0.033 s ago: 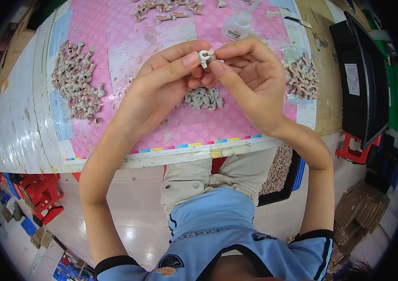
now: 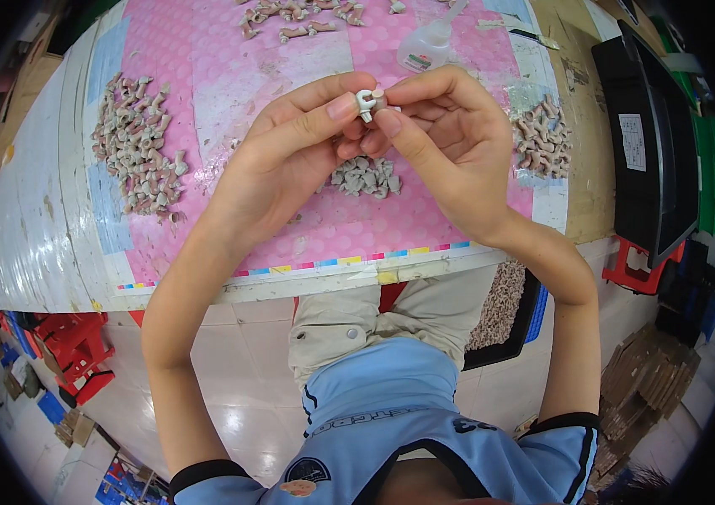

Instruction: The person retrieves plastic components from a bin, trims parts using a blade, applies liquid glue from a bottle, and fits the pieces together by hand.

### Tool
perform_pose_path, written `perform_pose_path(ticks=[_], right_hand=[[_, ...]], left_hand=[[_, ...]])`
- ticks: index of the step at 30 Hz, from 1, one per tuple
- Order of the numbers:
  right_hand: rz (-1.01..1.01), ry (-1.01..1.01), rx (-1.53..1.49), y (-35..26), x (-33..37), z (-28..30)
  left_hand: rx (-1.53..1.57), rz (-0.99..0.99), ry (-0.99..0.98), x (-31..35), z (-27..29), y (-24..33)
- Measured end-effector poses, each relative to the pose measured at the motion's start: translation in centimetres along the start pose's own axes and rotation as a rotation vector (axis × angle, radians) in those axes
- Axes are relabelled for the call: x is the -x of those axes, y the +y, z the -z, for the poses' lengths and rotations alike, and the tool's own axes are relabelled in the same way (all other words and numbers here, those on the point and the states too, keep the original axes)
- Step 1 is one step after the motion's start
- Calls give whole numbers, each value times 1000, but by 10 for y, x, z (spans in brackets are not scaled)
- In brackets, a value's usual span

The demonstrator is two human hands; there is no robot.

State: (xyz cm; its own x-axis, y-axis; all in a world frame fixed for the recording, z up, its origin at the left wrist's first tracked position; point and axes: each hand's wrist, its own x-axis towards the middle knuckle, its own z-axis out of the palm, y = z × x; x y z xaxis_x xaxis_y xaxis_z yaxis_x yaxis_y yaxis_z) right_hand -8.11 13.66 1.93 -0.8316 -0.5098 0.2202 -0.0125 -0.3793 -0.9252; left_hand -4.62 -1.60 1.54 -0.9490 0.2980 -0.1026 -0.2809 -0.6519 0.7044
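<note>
At centre frame, left hand and right hand pinch one small grey part between fingertips; upper centre, a clear glue bottle lies tipped on the pink mat.

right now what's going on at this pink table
A person seated at the table holds one small grey-white piece up between the fingertips of both hands, the left hand and right hand meeting over the pink dotted mat. Heaps of similar small pieces lie on the mat: a big pile on the left, a small pile under the hands, another on the right and some at the far edge. A small clear squeeze bottle lies beyond the hands.
</note>
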Motion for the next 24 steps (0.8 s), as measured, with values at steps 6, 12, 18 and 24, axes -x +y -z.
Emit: perform_pose_path(ticks=[6, 12, 18, 24], right_hand=[[8, 7, -37, 3, 0, -1], [19, -11, -40, 2, 1, -1], [51, -9, -49, -1, 2, -1], [26, -90, -104, -2, 1, 4]], left_hand=[[-56, -71, 13, 1, -1, -2], [-305, -360, 54, 3, -10, -2], [-631, -559, 99, 5, -12, 1], [-726, -617, 123, 4, -11, 4]])
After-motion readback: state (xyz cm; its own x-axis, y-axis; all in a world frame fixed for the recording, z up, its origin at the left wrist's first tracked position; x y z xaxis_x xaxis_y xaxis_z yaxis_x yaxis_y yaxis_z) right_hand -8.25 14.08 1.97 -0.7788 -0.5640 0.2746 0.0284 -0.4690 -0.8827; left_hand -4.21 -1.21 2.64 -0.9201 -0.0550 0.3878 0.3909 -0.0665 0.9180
